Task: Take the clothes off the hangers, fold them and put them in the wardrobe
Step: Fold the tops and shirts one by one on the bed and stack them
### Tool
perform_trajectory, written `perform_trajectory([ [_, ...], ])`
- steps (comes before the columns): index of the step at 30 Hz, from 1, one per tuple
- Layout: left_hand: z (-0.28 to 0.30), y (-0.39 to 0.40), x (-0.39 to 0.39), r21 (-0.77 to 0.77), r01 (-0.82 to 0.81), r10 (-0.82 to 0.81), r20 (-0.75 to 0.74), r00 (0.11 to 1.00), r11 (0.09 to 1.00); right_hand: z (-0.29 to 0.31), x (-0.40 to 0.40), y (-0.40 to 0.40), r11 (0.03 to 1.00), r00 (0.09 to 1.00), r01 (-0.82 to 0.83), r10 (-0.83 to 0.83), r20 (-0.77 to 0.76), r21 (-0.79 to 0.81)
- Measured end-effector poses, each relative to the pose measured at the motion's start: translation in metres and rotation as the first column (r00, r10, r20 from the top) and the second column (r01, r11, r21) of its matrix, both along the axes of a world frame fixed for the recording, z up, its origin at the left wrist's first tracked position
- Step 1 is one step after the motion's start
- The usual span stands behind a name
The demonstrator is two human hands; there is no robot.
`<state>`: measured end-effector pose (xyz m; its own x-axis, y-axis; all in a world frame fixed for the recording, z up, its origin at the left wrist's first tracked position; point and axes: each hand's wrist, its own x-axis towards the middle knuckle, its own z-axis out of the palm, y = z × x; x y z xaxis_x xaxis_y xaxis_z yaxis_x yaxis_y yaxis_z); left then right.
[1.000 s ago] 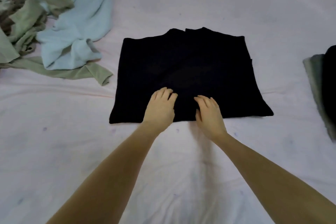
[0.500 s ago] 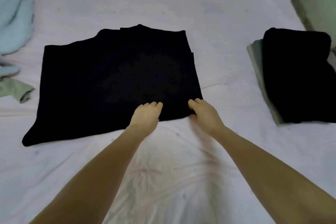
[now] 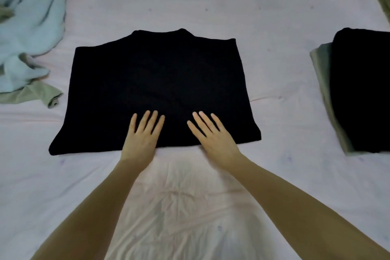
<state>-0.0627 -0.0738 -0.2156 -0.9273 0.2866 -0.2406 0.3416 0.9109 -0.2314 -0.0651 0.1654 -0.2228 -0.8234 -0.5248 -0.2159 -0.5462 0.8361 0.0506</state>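
Both hands [image 3: 143, 139] [image 3: 213, 139] flat on black top's [image 3: 156, 78] near edge.

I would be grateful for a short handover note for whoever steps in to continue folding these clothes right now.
Left hand and right hand: both flat, fingers straight, resting on the near edge of the black top.
The black top lies partly folded on the bed sheet.
Done: a folded stack sits to the right.
Left: finish this fold; the light blue garment and green garment lie unfolded at left. No wardrobe in view.
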Motion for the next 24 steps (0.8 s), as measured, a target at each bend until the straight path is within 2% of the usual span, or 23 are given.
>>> perform_trajectory([
  [2,0.002,-0.037,0.007,-0.109,-0.167,0.170,0.015,0.985,0.980,-0.012,-0.002,-0.014,0.993,0.992,0.118,-0.118,0.047,-0.009],
  [4,0.006,-0.059,0.010,-0.010,-0.207,0.207,-0.014,0.978,0.978,-0.017,-0.003,-0.011,0.961,0.958,0.277,-0.273,0.091,-0.024],
  [7,0.008,-0.085,0.015,0.056,-0.093,0.095,-0.031,0.995,0.994,-0.019,0.002,-0.010,0.955,0.952,0.294,-0.289,0.104,-0.034],
  [10,0.014,-0.094,0.024,0.036,-0.050,0.050,0.001,0.999,0.998,-0.011,0.011,-0.008,0.966,0.958,0.259,-0.256,0.130,0.000],
  [12,0.011,-0.096,0.028,-0.016,-0.107,0.108,0.005,0.994,0.994,-0.008,0.011,-0.007,0.967,0.964,0.253,-0.255,0.070,0.043],
  [14,0.013,-0.099,0.031,-0.048,-0.248,0.248,-0.006,0.969,0.967,-0.006,0.010,-0.011,0.950,0.959,0.283,-0.285,-0.008,0.128],
  [16,0.009,-0.095,0.032,-0.052,-0.344,0.345,0.009,0.938,0.937,-0.003,0.008,-0.016,0.906,0.925,0.375,-0.381,-0.008,0.197],
  [20,0.001,-0.083,0.049,0.060,-0.393,0.391,0.046,0.919,0.917,-0.010,0.023,-0.037,0.796,0.800,0.600,-0.600,-0.031,0.086],
  [22,-0.004,-0.084,0.058,0.073,-0.365,0.357,0.100,0.929,0.928,-0.014,0.038,-0.046,0.772,0.772,0.634,-0.635,0.022,0.037],
  [24,-0.013,-0.089,0.050,0.123,-0.375,0.366,0.088,0.926,0.919,-0.017,0.035,-0.048,0.789,0.789,0.615,-0.615,0.001,0.001],
])
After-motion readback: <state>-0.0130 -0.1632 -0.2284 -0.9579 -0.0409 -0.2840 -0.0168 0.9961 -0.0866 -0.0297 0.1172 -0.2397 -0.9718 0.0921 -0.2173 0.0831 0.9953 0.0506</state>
